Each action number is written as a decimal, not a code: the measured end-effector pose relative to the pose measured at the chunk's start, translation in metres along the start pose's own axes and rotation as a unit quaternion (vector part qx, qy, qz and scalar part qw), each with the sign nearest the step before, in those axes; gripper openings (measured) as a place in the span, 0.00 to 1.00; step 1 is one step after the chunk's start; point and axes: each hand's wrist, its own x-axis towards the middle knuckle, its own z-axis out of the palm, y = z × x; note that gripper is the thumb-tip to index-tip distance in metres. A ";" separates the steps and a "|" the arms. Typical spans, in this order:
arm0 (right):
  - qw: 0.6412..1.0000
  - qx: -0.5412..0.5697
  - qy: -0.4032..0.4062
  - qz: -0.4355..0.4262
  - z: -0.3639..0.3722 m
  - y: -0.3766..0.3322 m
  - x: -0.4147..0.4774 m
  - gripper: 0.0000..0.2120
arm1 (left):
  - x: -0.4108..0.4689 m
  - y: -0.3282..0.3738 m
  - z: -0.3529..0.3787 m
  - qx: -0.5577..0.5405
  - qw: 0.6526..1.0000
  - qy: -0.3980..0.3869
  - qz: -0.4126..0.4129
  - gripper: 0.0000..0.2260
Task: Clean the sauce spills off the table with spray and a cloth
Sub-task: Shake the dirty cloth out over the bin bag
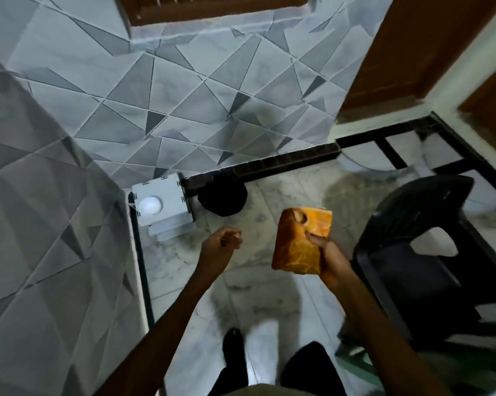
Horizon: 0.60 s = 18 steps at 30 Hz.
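We judge ourselves to be at the fetching stage, with no wiping begun: we stand on the marble floor point(264, 281), and neither the worktop nor any sauce spill is in view. The orange cloth point(296, 252) is just to the left of the black plastic chair point(412, 252), bunched and gripped from its chair side by our right hand point(328, 257), fingers curled into the fabric. Our left hand point(222, 241) is further left of the chair, apart from the cloth, its fingers loosely curled around nothing. No spray bottle shows anywhere, so that hand is probably the one meant to take it. A white box point(167, 195) with a round light sits far left of the chair, against the tiled wall (it seems to have no part in the job). The next move, as we see it, calls for finding the spray, taking it in the free hand, and turning toward the worktop so the spills can be wetted before the cloth goes down.
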 end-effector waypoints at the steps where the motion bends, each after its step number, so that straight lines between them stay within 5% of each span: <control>1: 1.000 0.005 -0.004 0.001 0.016 -0.004 0.014 0.16 | 0.019 0.000 -0.010 0.002 1.000 -0.006 -0.012 0.04; 13: 0.997 -0.069 0.014 0.024 0.157 -0.051 0.270 0.36 | 0.285 -0.063 -0.065 0.020 0.995 0.007 -0.093 0.06; 18: 0.990 -0.119 0.054 0.057 0.192 -0.025 0.411 0.25 | 0.408 -0.138 -0.073 0.059 0.989 0.027 -0.134 0.06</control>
